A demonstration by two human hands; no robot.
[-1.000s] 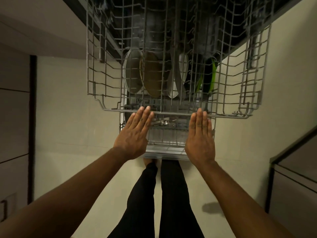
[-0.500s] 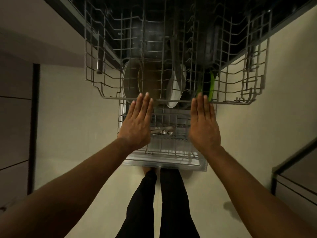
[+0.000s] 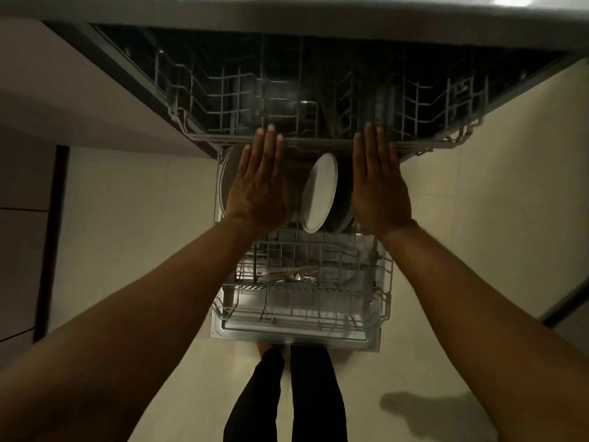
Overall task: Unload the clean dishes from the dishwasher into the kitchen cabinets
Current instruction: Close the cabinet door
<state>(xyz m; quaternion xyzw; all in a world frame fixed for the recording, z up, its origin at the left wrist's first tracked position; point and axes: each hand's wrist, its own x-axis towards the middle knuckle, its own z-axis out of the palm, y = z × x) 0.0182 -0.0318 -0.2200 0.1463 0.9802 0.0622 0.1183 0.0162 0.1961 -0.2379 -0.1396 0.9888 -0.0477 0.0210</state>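
Note:
The dishwasher's upper wire rack sits almost fully inside the dark machine. My left hand and my right hand lie flat with straight fingers, fingertips against the rack's front rail. Below them the lower rack stands pulled out over the open door. Upright in it are a white plate, a darker plate right of it and a pale plate at the left, partly hidden by my left hand. Cutlery lies in the lower rack's front part.
The counter edge runs along the top. Pale floor tiles lie either side of the door. Cabinet fronts stand at the far left and the far right. My legs are just behind the door.
Both flat hands have pushed the upper rack back into the dishwasher. The plates in the lower rack, earlier seen through the upper rack's wires, now show uncovered.

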